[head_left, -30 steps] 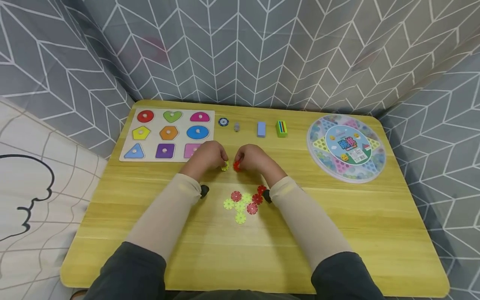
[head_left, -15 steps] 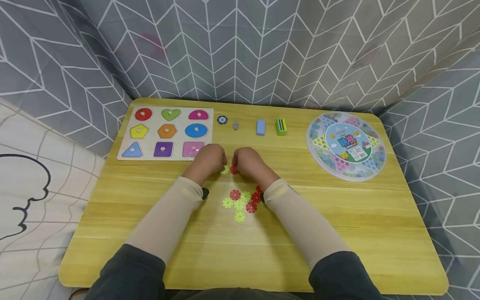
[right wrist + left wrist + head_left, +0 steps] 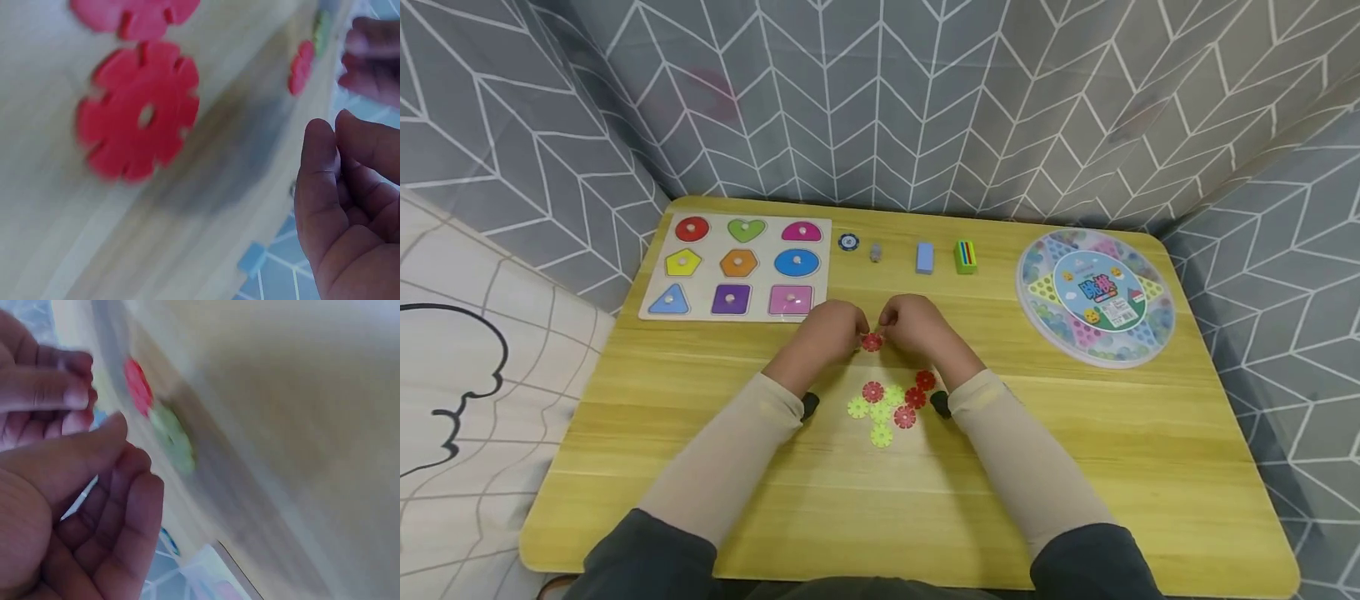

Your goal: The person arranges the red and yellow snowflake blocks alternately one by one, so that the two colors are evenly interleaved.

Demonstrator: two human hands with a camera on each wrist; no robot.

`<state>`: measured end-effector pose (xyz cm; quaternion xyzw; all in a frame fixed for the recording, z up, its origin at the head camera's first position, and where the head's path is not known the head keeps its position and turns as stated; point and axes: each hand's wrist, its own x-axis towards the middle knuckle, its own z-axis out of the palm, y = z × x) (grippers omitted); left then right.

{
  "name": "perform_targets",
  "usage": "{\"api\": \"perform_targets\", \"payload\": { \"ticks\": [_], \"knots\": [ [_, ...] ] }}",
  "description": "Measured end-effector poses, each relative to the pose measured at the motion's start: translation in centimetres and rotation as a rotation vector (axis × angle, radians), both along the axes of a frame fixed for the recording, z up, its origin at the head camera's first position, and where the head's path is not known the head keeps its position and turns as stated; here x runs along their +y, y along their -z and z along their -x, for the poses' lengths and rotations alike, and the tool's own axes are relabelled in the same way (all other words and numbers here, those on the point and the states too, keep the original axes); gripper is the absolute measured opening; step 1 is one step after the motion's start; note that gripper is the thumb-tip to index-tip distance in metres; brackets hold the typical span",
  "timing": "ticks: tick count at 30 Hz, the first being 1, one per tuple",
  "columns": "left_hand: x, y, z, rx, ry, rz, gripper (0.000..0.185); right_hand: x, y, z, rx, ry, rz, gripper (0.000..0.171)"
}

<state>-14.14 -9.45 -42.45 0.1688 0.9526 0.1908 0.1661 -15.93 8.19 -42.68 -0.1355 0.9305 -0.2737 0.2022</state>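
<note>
Left hand [image 3: 826, 327] and right hand [image 3: 917, 323] knuckles up, fingertips almost meeting, fingers loosely curled — joined red-and-green snowflake piece [image 3: 871, 342] lying free between them on the surface [image 3: 1075, 467], loose discs [image 3: 887, 404] just behind the wrists.

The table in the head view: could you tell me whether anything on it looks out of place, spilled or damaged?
Nothing stands out. The shape puzzle board has all nine pieces seated, the round game box lies flat, and the snowflake discs sit in a loose cluster near the wrists.
</note>
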Motion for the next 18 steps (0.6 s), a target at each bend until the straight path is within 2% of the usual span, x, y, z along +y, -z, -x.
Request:
{"api": "perform_targets", "payload": {
  "ticks": [2,4,7,10,14,18],
  "knots": [
    [0.2,0.0,-0.6,0.012,0.005,0.016,0.020,1.0,-0.6,-0.4,0.001,0.018,0.027,0.009],
    [0.2,0.1,-1.0,0.009,-0.018,0.037,0.020,2.1,-1.0,-0.8,0.002,0.033,0.054,0.012],
    [-0.2,0.4,-1.1,-0.015,-0.057,0.044,0.022,3.8,-1.6,-1.7,0.001,0.036,0.072,0.015],
    [-0.5,0.6,-1.1,-0.030,-0.076,0.027,0.022,5.1,-2.0,-2.9,-0.042,0.016,0.070,0.016],
    [-1.0,0.9,-1.0,-0.039,-0.084,-0.006,0.022,6.2,-1.7,-5.0,-0.107,-0.005,0.067,0.016],
    [-1.6,1.2,-1.0,-0.040,-0.091,-0.041,0.022,5.3,-1.1,-6.8,-0.058,-0.010,0.046,0.017]
  ]
}}
